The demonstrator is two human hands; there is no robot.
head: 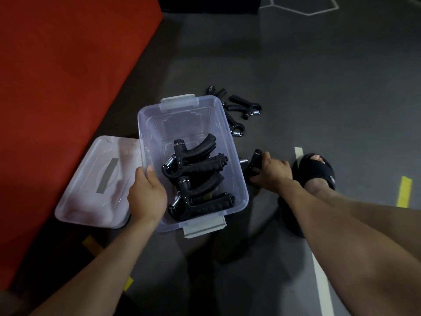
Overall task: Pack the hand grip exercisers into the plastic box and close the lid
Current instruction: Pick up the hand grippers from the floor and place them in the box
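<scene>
A clear plastic box [237,179] with grey latches stands open on the dark floor. Two black hand grip exercisers [193,160] with steel springs lie inside it, one nearer me [200,199]. My left hand [147,192] grips the box's left rim, thumb inside. To the right of the box, low by the floor, my right hand [272,171] is closed around another black exerciser [254,161]. Three more exercisers [245,106] lie on the floor behind the box's far right corner. The clear lid [98,183] lies flat to the left of the box.
A red mat [57,87] fills the left side, its edge beside the lid. My foot in a black slide sandal [315,169] rests right of my right hand. White and yellow tape lines [319,281] mark the floor at right.
</scene>
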